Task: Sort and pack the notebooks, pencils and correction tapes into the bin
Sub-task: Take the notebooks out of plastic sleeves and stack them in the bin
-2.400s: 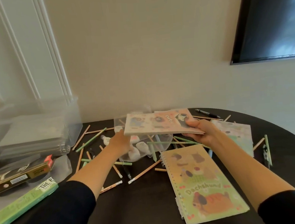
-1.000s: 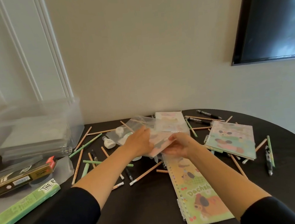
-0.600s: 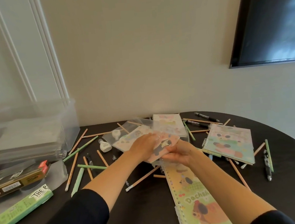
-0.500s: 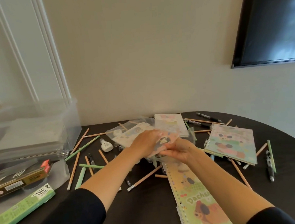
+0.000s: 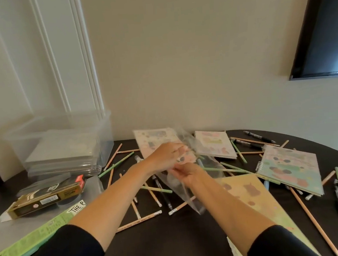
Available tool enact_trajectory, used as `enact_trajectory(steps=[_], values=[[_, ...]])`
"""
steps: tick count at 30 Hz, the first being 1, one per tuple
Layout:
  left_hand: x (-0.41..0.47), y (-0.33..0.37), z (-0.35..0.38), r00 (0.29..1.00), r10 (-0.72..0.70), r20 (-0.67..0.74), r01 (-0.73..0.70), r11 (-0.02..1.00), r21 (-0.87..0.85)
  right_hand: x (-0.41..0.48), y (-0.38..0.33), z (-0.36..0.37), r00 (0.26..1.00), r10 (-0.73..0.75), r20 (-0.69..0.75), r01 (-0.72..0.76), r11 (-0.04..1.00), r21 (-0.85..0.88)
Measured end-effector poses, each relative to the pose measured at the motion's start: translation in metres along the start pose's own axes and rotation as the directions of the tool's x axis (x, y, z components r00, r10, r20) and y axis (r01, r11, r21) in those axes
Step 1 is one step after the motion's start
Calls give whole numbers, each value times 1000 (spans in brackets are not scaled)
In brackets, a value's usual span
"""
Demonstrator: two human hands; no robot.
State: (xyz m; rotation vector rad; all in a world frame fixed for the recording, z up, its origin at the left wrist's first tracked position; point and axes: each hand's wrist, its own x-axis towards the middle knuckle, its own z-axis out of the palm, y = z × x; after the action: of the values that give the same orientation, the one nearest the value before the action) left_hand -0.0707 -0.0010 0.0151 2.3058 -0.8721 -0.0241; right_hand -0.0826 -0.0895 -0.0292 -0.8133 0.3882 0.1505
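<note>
While motion blurs the middle of the view, a small pastel notebook [image 5: 153,142] is gripped, tilted, in the curled fingers of the left hand [image 5: 166,156], and a clear plastic bag [image 5: 179,190] just beside it is pinched by the right hand [image 5: 186,173]. Pencils [image 5: 116,165] are scattered over the dark surface [image 5: 174,245] around both hands. A spiral notebook [image 5: 288,168] is seen lying to the right. The clear bin [image 5: 67,140] is placed at the left rear, near the held notebook but apart from it.
</note>
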Motion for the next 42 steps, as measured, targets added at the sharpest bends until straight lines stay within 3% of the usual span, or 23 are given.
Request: enact_trajectory(steps=[8,13,17,20,22,24,26,28,30,33,36,40,42], values=[[-37,-46,4,966,-233,107,252,943,-219,-7,25,8,995,100,-31,-104,979,-175],[-35,-42,17,947,-306,94,307,952,2,-22,8,-12,986,152,-74,-168,941,-295],[-27,-21,22,948,-275,-161,279,960,1,-50,-29,-36,1000,23,0,-22,937,-349],[-13,9,30,921,-205,-332,195,979,-63,-68,-64,-67,973,-231,23,227,923,-311],[-6,29,40,937,-121,-329,104,992,-69,-73,-84,-93,913,-386,-134,286,838,-464],[-3,42,54,959,-14,-284,17,1000,8,-71,-96,-126,823,-482,-301,149,694,-704],[0,48,70,980,66,-187,-42,991,128,-71,-101,-159,780,-540,-316,3,509,-861],[1,46,84,997,56,-51,-39,957,287,-73,-98,-182,778,-566,-275,-133,279,-951],[-1,42,96,998,-40,57,14,914,405,-79,-92,-191,806,-518,-287,-222,185,-957],[-5,36,110,987,-126,104,66,890,451,-86,-87,-192,862,-342,-374,-306,236,-922],[-7,34,115,986,-125,112,71,915,397,-90,-86,-192,882,-322,-344,-284,218,-934],[-4,39,110,992,-117,51,100,962,253,-91,-87,-185,915,-306,-264,-107,447,-888],[-2,44,106,994,-108,12,105,981,166,-92,-90,-179,908,-378,-181,15,460,-888]])
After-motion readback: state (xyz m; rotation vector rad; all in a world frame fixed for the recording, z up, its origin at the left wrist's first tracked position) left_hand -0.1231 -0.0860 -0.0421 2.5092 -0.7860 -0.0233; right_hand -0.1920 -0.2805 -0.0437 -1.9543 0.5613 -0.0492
